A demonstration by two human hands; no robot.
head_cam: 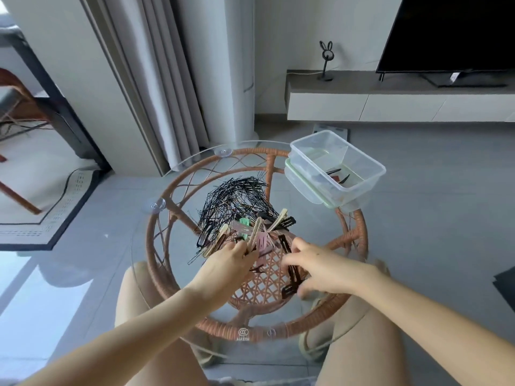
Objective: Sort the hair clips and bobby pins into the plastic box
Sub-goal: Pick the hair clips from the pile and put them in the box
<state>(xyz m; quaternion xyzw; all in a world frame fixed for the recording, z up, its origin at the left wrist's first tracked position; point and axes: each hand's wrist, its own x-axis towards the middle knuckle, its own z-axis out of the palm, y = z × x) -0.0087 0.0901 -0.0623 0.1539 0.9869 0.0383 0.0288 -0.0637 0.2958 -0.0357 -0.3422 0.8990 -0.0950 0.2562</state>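
**Two hands in the clip pile on a glass-topped rattan table**

We look down on a grey tiled floor (418, 218), with pale curtains (156, 79) at the left, a dark television (451, 32) on a floating cabinet (390, 104) and a bordered rug (55, 213). On the round table (354, 238), the clear plastic box (315, 146) sits at the far right edge with a few pins inside. Black bobby pins (234, 199) are heaped mid-table, with the hair clips (259, 235) just nearer. Our left hand (231, 260) grips a bunch of them. Our right hand (326, 271), blurred, curls round black snap clips (292, 274).
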